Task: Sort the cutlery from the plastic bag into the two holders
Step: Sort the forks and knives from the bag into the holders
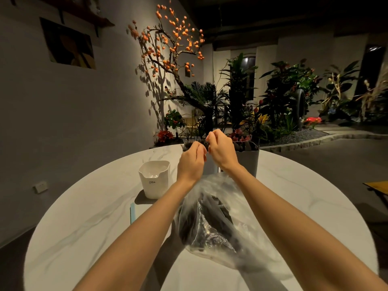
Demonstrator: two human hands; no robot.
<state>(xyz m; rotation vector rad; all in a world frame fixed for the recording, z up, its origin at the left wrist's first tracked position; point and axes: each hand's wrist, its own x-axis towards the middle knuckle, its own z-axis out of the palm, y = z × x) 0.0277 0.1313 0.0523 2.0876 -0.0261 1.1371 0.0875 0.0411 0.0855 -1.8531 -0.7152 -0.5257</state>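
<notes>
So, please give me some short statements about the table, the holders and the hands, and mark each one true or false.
1. The clear plastic bag of dark cutlery lies on the round white marble table. True.
2. The white plastic holder is full of forks. False: no cutlery shows in it.
3. The grey holder holds dark cutlery. True.
4. Both hands are inside the bag. False: the left hand and right hand are raised beyond it, fingers curled, near the holders.

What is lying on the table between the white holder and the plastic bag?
In the head view the left forearm crosses above that stretch between the white holder and the plastic bag; the table visible there is bare.
</notes>
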